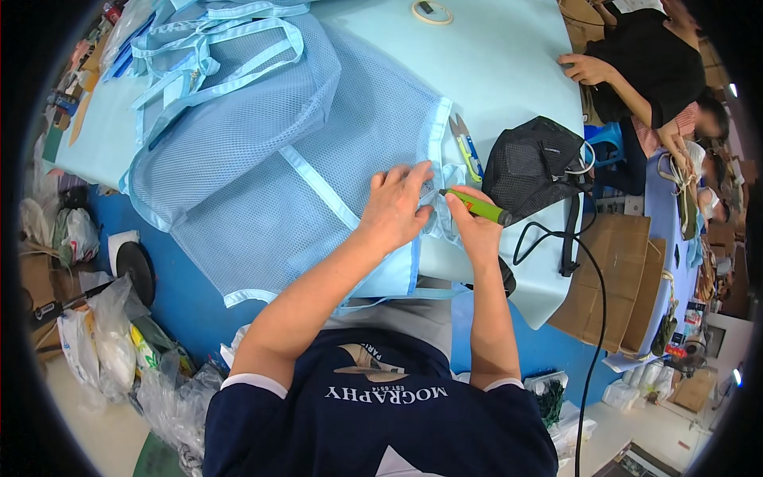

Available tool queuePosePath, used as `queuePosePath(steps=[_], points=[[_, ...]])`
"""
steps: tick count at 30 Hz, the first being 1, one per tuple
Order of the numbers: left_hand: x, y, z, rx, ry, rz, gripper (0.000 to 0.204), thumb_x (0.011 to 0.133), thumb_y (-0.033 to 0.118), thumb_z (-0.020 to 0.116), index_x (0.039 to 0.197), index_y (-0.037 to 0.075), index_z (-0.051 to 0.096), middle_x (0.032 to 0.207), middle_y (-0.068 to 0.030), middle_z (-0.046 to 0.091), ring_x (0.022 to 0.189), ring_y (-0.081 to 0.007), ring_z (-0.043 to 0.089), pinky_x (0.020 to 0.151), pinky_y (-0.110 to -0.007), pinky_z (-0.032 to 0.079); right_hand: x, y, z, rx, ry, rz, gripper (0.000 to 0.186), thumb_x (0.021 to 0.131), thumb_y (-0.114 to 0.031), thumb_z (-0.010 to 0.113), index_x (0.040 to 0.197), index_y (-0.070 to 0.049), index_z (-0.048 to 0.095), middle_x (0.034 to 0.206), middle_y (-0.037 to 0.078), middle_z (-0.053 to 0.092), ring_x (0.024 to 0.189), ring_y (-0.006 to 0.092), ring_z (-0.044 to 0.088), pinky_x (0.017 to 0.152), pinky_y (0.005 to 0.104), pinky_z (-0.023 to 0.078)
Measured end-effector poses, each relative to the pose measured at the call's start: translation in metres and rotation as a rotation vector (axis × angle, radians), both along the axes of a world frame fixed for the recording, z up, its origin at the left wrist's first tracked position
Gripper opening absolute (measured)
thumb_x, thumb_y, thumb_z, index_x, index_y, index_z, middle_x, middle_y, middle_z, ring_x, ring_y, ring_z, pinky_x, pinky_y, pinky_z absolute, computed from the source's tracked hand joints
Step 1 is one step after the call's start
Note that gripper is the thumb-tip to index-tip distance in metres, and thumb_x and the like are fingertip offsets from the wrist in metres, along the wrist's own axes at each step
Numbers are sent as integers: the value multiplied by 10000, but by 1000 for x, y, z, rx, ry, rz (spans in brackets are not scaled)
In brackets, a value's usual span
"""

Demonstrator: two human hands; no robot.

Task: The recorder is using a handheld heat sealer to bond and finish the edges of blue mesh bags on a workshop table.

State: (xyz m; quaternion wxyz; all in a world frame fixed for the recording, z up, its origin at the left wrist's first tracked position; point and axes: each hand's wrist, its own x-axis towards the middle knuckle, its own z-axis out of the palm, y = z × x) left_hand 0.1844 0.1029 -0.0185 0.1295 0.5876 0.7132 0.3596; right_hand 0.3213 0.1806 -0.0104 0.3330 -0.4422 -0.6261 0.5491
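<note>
Scissors (469,151) and black pouch (524,167) lie near right fingers (458,212) gripping green marker (485,209); left fingers (415,176) spread on blue mesh (373,103).

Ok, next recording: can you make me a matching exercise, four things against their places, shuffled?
Things:
1. Green marker
2. Snips
3. Cream ring
4. Light blue mesh piece

Places:
A. Under the left hand
B. On the table, by the picture's top edge
C. Held in the right hand
D. Lying just left of the black mesh bag

Pairs: 1-C, 2-D, 3-B, 4-A
</note>
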Motion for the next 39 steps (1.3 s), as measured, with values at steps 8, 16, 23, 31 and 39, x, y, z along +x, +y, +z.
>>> queuePosePath(steps=[8, 16, 23, 31, 39], points=[[1, 0, 2, 46, 23, 11, 700, 661, 73, 703, 1264, 35, 350, 1133, -43, 596, 1090, -250, 484, 889, -398, 316, -2, 1, -3, 20, 21, -5, 200, 780, -55, 698, 958, 15, 641, 792, 25, 627, 677, 51, 534, 590, 189, 441], [0, 0, 1, 5, 10, 3, 698, 684, 109, 697, 1277, 46, 336, 1177, -32, 598, 1131, -253, 459, 916, -400, 302, -4, 1, -2, 21, 27, -13, 177, 788, -38, 686, 957, -4, 647, 798, -2, 607, 678, 37, 514, 585, 175, 417], [0, 0, 0, 6, 22, 5, 695, 685, 114, 698, 1276, 46, 338, 1175, -27, 599, 1123, -246, 463, 908, -394, 305, -7, -1, 3, -42, 51, -30, 176, 787, -32, 686, 956, -3, 646, 791, 1, 606, 675, 43, 521, 587, 176, 420], [1, 0, 3, 22, 17, 13, 623, 680, 105, 696, 1231, 55, 410, 1110, -45, 603, 1082, -246, 484, 891, -389, 317, -5, 2, -5, -28, 67, -40, 178, 785, -28, 686, 955, 7, 643, 822, 18, 618, 703, 53, 544, 623, 180, 441], [1, 0, 5, 48, 40, 16, 546, 678, 89, 696, 1178, 58, 477, 991, -74, 615, 1030, -239, 503, 860, -380, 328, -3, 5, -3, -55, -12, -22, 177, 785, -40, 690, 950, 6, 643, 831, 21, 621, 729, 64, 550, 642, 192, 447]])
